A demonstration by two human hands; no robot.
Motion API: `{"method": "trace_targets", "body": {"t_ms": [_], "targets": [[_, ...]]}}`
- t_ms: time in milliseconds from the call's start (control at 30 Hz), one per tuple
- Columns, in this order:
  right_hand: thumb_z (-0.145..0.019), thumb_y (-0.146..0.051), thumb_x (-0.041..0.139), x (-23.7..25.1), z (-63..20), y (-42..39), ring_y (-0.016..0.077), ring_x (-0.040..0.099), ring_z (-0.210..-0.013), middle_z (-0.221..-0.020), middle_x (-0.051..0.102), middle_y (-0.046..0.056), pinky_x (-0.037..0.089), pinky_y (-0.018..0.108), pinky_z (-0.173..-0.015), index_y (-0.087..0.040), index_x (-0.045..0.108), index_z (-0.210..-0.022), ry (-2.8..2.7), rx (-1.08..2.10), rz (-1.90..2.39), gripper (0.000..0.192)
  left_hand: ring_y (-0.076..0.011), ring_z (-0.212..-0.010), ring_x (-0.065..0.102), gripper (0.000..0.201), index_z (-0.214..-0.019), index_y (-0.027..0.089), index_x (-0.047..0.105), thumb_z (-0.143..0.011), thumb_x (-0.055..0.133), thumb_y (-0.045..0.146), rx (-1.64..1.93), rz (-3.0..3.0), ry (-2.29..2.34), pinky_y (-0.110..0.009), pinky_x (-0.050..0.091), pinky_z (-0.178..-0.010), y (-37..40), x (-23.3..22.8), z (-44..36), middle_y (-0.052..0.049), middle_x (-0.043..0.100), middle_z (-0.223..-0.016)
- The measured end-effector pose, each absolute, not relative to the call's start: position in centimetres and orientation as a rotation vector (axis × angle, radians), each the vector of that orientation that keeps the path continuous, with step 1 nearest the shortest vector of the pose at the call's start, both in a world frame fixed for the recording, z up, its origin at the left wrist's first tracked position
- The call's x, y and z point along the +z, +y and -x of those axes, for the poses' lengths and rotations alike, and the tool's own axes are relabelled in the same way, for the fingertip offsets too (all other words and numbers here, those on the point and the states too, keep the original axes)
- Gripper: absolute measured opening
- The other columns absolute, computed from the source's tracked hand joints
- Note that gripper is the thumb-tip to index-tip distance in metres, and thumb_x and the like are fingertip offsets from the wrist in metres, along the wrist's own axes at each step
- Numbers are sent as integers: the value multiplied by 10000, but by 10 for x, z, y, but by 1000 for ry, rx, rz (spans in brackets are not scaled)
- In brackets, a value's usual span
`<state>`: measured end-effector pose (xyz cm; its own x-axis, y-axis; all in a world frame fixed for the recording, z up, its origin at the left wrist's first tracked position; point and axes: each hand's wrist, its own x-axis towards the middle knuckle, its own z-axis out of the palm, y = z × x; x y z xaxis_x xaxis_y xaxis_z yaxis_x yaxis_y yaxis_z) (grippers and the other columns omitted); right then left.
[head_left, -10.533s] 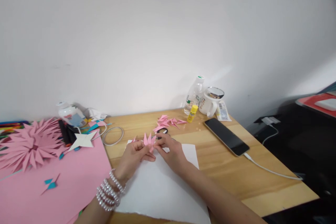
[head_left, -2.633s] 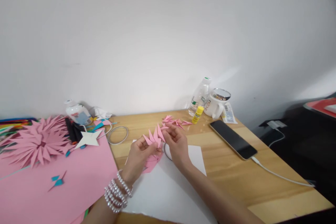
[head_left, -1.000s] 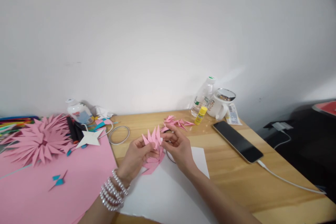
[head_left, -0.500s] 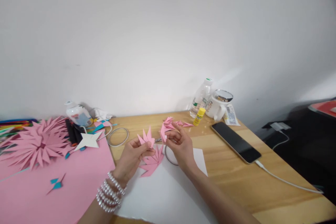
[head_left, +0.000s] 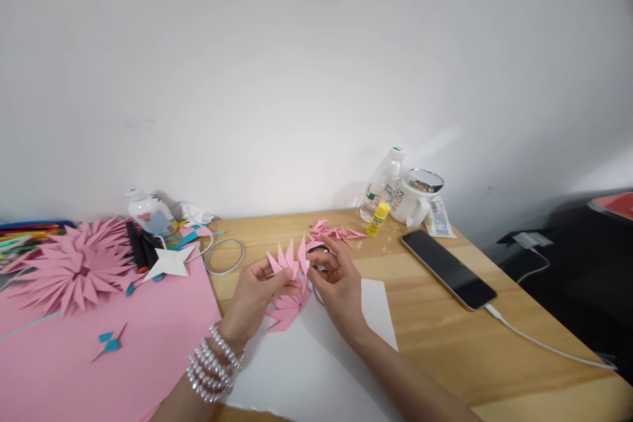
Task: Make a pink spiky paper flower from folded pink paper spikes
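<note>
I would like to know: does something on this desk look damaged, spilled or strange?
Only one small thing: the white paper sheet has an uneven near edge, as if torn, while its right edge looks straight. I see no spill, and the pink folded-paper fan in the left hand shows no clear damage.

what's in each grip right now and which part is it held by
The left grip pinches a pink fan by its lower part, points up. The right grip pinches a pink spike near its lower end.
</note>
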<state>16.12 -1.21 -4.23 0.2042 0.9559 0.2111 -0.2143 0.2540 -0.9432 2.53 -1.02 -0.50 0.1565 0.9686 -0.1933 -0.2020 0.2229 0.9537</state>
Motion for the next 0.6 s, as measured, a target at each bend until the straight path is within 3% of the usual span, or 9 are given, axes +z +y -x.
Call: {"method": "trace_targets", "body": {"t_ms": [600], "targets": [[-721,-150,594,-43,-155,-19,155,596,-828,-861,618,36,527,268,-656,-223,407,-1233,-1144,935,890,551,-127,-562,628,202,-751,107,652,-603,730,221,1104,-924,1054,-234,538,-575,-12,-1,-29,-40,688,-694]]}}
